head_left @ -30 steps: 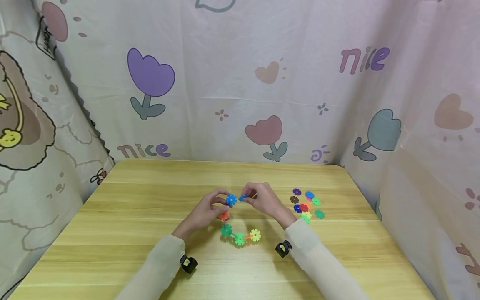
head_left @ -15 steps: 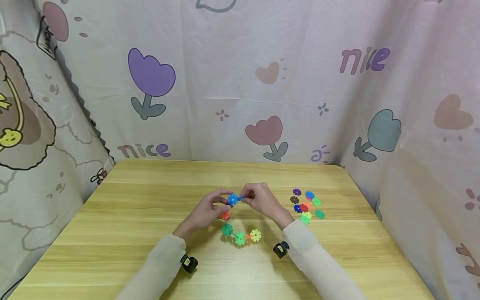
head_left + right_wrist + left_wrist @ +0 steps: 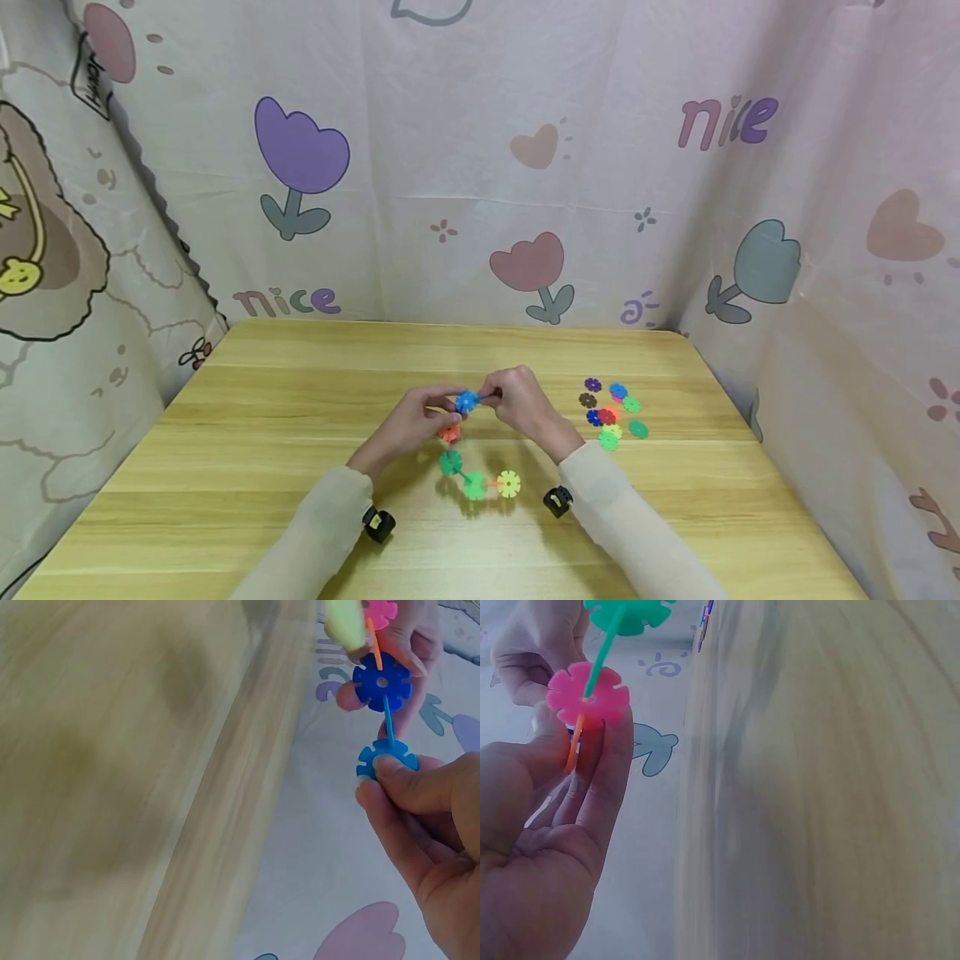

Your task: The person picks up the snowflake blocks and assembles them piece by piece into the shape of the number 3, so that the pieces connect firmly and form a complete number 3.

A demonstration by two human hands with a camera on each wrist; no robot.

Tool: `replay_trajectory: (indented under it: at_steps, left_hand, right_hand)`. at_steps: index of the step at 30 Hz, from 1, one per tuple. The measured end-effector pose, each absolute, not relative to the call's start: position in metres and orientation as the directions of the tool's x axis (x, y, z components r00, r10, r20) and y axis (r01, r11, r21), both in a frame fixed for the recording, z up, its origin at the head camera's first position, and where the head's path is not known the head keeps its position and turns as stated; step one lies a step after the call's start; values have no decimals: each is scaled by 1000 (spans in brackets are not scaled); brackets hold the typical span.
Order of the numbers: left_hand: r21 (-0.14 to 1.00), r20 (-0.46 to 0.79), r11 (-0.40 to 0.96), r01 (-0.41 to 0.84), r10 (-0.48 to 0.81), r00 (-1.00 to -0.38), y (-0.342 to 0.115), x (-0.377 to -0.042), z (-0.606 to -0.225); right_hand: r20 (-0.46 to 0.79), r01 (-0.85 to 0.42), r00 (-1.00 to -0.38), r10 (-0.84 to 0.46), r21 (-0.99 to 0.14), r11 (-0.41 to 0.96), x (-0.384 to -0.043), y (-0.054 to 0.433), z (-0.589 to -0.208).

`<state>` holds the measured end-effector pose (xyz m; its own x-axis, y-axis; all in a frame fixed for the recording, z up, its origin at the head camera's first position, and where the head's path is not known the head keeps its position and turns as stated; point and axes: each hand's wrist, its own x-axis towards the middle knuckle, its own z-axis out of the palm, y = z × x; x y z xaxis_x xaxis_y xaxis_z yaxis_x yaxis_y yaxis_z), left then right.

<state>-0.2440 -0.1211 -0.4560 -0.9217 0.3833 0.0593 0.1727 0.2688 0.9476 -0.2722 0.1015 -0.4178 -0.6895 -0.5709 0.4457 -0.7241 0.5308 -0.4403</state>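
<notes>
A curved chain of slotted plastic flower discs hangs between both hands above the table. My left hand (image 3: 408, 421) pinches the chain by its dark blue disc (image 3: 382, 682) and orange disc (image 3: 574, 742), with fingertips partly hidden. Between thumb and forefinger, my right hand (image 3: 522, 406) pinches a blue disc (image 3: 388, 759), which meets the light blue disc (image 3: 467, 402) at the chain's end. Below the left hand dangle a pink disc (image 3: 589, 694), a dark green disc (image 3: 451, 462), a bright green disc (image 3: 475, 485) and a yellow disc (image 3: 508, 483).
To the right of the hands, loose discs lie scattered on the wooden table (image 3: 262, 467), among them a purple one (image 3: 592, 384), a brown one (image 3: 587, 400) and a green one (image 3: 638, 429). A printed curtain (image 3: 420, 275) stands behind the table.
The right hand's blue disc, apart from the chain at first, has moved left to meet the light blue disc. The chain's lower end has swung slightly down in the head view.
</notes>
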Motion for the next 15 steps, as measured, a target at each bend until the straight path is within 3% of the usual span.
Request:
replay_trajectory:
  at_steps: [11, 15]
  left_hand:
    - [947, 78, 256, 193, 400, -913, -122, -244, -452]
    - [951, 93, 231, 204, 416, -905, -123, -245, -453]
  right_hand:
    - [522, -797, -601, -606, -325, 510, -271, 100, -421]
    - [530, -800, -598, -601, -355, 483, -272, 101, -424]
